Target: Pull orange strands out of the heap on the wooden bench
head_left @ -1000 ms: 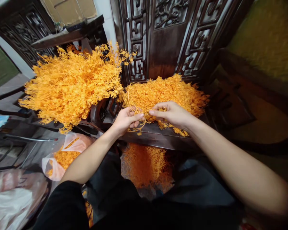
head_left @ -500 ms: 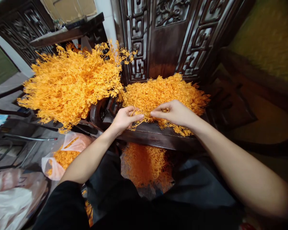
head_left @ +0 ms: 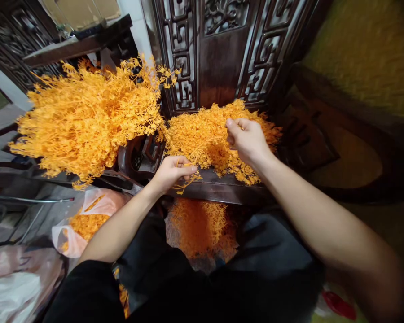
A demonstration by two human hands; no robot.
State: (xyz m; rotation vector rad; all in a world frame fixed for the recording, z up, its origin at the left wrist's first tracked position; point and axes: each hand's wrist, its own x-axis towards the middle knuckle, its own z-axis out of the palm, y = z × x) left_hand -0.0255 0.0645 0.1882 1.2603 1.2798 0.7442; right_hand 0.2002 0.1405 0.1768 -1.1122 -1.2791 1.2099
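My left hand (head_left: 170,175) pinches an orange sprig (head_left: 188,178) with thin curling branches, just in front of the bench edge. Over the orange heap on the bench (head_left: 202,130), my right hand (head_left: 249,139) is raised with fingers curled together; whatever they may hold cannot be made out. The heap consists of many small, tangled, curly orange pieces. To the left lies a larger, looser pile of orange sprigs (head_left: 90,121), spilling over the wooden armrest.
A carved dark wooden backrest (head_left: 218,67) rises behind the heap. Below the bench edge (head_left: 218,190) are more orange sprigs (head_left: 202,229). At lower left stand a pink plastic bag (head_left: 104,202) with orange pieces and a pale plastic sack (head_left: 16,282).
My right hand has moved up and away from my left hand, over the heap. My left hand keeps the sprig and is slightly lower. The view has shifted a little.
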